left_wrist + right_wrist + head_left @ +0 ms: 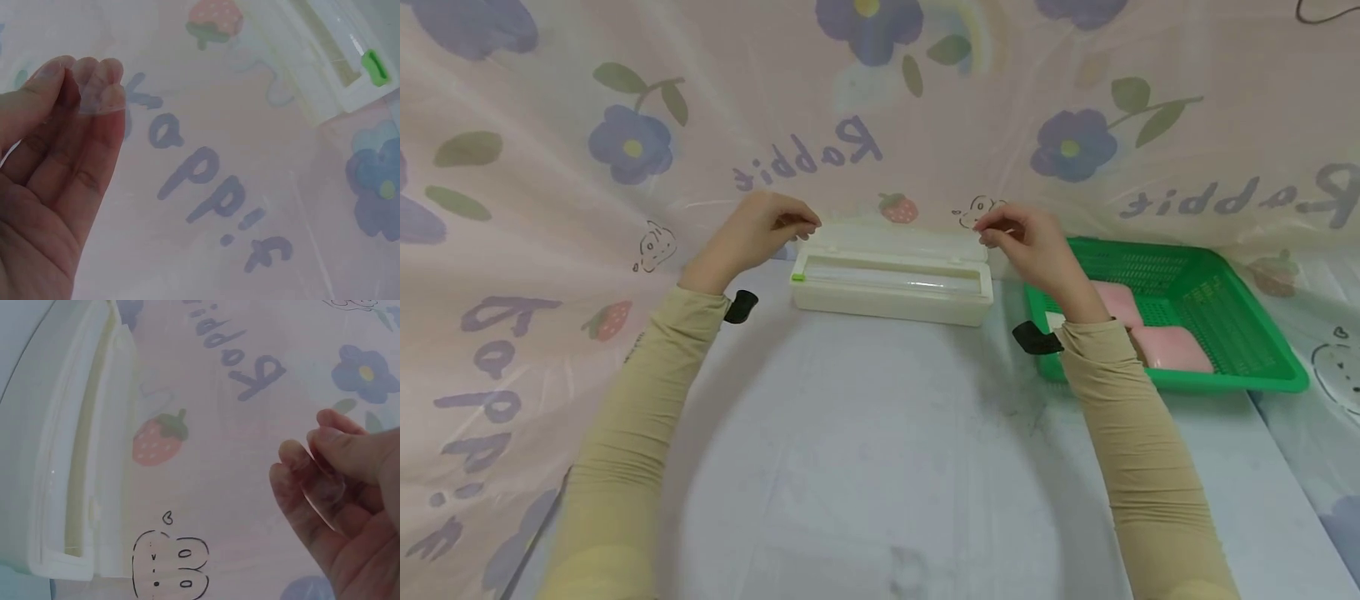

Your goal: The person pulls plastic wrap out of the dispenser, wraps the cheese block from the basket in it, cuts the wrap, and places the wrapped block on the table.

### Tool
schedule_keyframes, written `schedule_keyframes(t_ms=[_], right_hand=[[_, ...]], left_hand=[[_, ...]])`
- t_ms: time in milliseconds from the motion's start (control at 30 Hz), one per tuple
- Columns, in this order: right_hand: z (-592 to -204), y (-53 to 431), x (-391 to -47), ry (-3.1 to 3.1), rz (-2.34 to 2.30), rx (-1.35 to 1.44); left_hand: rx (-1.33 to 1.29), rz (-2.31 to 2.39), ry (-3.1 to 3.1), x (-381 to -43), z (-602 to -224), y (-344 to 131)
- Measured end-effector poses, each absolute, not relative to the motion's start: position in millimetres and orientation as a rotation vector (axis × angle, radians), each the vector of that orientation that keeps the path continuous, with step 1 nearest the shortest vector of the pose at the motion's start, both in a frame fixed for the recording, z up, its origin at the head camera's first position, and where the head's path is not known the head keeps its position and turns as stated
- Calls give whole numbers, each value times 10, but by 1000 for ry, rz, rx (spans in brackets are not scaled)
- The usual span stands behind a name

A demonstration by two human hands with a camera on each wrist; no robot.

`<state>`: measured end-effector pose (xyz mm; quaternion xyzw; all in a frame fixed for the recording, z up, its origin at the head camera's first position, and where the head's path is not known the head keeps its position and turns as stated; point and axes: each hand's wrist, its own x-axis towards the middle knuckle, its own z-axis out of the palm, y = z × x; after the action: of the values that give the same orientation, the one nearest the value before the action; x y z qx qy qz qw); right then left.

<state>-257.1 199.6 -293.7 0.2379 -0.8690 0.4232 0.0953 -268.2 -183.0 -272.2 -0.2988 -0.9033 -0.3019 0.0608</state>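
Observation:
A white cling film dispenser box [891,302] stands at the back of the table, its clear lid [895,242] raised. Inside lies a roll of film [887,278], and a small green slider [375,67] sits at the box's left end. My left hand [756,233] is raised by the box's left end and pinches the edge of clear cling film [100,103] between thumb and fingers. At the other end my right hand [1033,250] pinches, its thumb against the fingers; transparent film shows faintly over its fingertips. The film's full extent is hard to see.
To the right stands a green plastic basket [1195,381] with pink block-like things [1172,348] inside, partly hidden by my right arm. A printed sheet [925,108] with flowers and lettering hangs behind the white table [865,433].

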Motion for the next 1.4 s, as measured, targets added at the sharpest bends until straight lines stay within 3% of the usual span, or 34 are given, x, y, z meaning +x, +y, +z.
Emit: schedule_keyframes(t_ms=[1400], right_hand=[[-2462, 1865, -2292, -2227, 1442, 738]], left_hand=[[-1034, -854, -2265, -2443, -2269, -1822]])
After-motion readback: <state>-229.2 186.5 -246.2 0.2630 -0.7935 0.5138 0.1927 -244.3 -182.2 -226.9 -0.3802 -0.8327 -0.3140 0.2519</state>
